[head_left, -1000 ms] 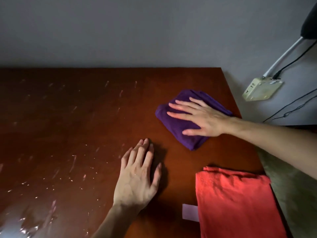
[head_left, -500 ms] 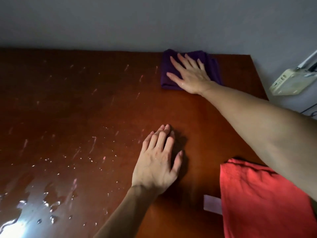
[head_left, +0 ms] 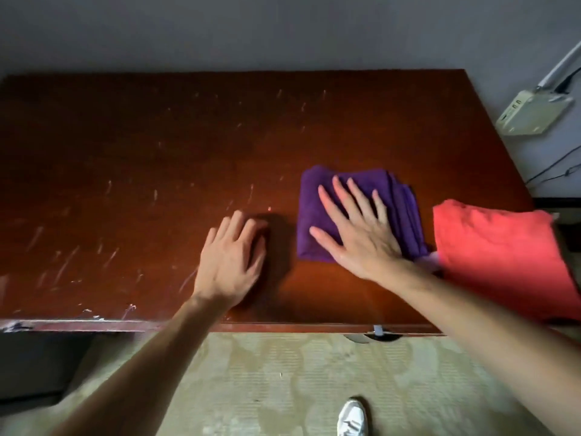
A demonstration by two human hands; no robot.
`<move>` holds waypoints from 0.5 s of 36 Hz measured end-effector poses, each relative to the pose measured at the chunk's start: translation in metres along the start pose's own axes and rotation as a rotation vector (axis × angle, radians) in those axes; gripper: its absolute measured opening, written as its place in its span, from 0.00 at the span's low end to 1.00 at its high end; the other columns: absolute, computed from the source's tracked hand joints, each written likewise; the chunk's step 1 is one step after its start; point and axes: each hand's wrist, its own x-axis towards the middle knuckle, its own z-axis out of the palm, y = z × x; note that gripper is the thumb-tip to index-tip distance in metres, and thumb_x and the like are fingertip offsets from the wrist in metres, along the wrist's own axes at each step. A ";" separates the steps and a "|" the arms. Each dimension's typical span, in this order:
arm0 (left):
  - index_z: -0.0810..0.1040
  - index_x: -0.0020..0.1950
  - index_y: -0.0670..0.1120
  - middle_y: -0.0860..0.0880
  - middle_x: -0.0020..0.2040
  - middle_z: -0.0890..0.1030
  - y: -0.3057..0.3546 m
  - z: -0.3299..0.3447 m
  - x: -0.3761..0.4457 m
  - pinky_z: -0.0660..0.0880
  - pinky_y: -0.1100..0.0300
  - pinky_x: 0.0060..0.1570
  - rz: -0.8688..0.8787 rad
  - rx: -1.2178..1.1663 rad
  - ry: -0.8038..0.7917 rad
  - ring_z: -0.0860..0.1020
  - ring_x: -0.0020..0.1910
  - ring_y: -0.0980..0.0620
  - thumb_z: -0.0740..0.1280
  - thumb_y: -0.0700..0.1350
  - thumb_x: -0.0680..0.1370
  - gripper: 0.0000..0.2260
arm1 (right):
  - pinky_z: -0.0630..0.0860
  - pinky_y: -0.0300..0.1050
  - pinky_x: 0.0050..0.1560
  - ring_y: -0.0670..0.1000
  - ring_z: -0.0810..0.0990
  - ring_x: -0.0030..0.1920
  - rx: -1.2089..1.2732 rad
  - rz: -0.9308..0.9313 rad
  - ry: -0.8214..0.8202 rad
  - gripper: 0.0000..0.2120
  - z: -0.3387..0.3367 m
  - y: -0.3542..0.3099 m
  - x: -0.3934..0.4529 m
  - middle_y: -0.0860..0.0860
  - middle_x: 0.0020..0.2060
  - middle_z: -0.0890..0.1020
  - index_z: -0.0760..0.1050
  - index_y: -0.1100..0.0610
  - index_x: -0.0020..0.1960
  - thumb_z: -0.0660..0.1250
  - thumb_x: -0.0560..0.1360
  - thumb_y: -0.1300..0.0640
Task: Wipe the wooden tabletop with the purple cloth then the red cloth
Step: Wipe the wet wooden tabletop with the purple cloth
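Observation:
The folded purple cloth (head_left: 317,212) lies on the dark wooden tabletop (head_left: 157,146), right of centre. My right hand (head_left: 355,228) presses flat on it, fingers spread and pointing away from me. My left hand (head_left: 231,262) rests palm down on the bare wood just left of the cloth, holding nothing. The red cloth (head_left: 503,256) lies folded at the table's right end, its left edge touching the purple cloth's corner. Pale wet streaks cover the left half of the tabletop.
A grey wall runs behind the table. A white power strip (head_left: 531,114) with cables hangs on the wall beyond the right end. Patterned carpet (head_left: 283,388) and a white shoe (head_left: 352,418) show below the table's front edge.
My right hand has dragged the purple cloth from the far edge back toward me, next to the red cloth. The view has pulled back, showing the table's front edge and the floor.

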 end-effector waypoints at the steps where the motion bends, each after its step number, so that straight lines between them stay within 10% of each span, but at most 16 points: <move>1: 0.76 0.61 0.48 0.46 0.54 0.75 -0.010 -0.002 -0.009 0.67 0.49 0.48 0.002 0.023 -0.010 0.72 0.49 0.43 0.58 0.49 0.80 0.13 | 0.50 0.65 0.80 0.55 0.52 0.83 -0.011 -0.048 0.001 0.38 0.002 -0.016 -0.021 0.51 0.84 0.54 0.52 0.46 0.84 0.44 0.79 0.29; 18: 0.74 0.69 0.51 0.50 0.69 0.74 -0.034 0.003 -0.030 0.68 0.51 0.60 0.006 -0.034 -0.089 0.73 0.61 0.46 0.55 0.51 0.81 0.18 | 0.45 0.54 0.82 0.47 0.47 0.83 -0.051 -0.517 -0.141 0.36 -0.008 0.007 0.040 0.45 0.84 0.50 0.52 0.40 0.83 0.51 0.79 0.27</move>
